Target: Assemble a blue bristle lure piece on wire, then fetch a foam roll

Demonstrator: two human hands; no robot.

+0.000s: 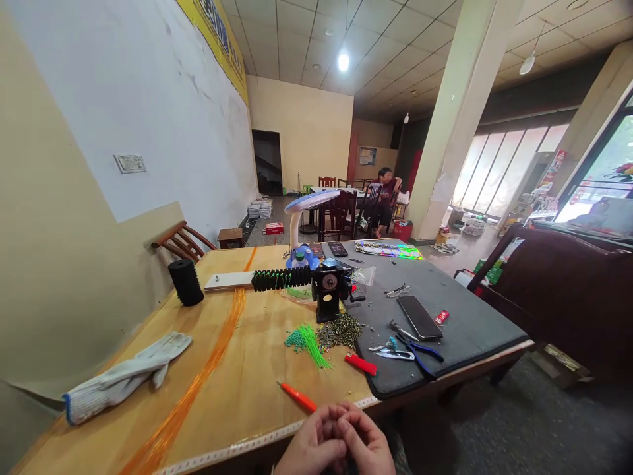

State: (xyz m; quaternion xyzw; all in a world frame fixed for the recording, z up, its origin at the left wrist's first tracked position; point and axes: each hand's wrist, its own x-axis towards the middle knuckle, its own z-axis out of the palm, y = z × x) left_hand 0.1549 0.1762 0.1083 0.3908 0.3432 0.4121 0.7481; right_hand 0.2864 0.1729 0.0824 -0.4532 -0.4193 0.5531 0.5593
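Observation:
At the table's front edge my left hand (310, 443) and my right hand (366, 438) meet, fingers curled and pressed together. Anything between the fingertips is hidden or too small to make out. Just beyond them an orange pen-like tool (297, 396) lies with its tip pointing away. A red lighter (361, 364) rests farther up. Behind it are bright green strands (315, 348), teal beads (295, 339) and a heap of dark-and-gold beads (342, 332). A black hand-cranked device (328, 293) stands there, joined to a black ridged rod (281, 279) carrying green loops.
Orange strands (208, 366) cross the wooden table, left of them a white glove (128, 377) and a black spool (186, 282). On the grey mat (475, 330) lie blue pliers (420, 349), thread snips (395, 355) and a phone (419, 316). A person (383, 201) sits far back.

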